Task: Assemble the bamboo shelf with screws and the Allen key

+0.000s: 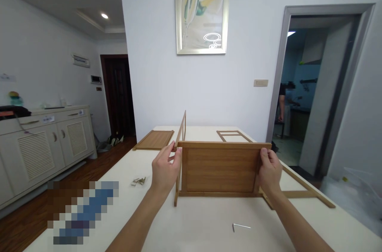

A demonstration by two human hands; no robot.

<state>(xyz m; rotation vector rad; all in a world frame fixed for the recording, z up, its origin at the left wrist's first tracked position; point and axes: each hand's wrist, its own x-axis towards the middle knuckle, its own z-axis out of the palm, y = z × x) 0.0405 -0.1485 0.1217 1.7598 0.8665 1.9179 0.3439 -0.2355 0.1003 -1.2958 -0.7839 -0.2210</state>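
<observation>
A brown wooden panel (221,170) stands on its long edge across the table, facing me. My left hand (165,168) is closed at its left end, thumb and fingers pinching the corner where an upright wooden side frame (182,126) meets it. At the right end, my right hand (270,170) grips the panel with the thumb on the front face and the fingers curled at the edge. Beneath my right wrist, another wooden frame (307,194) lies on the table. Closer to me rests an L-shaped hex key (242,226). Several small metal screws (139,181) lie left of my left hand.
The white table (209,220) reaches to the wall. A second wooden panel (155,140) lies at the back left, and a slatted frame (234,133) at the back right. Clear plastic wrapping (349,192) is by the right edge. A person (282,103) is beyond the doorway.
</observation>
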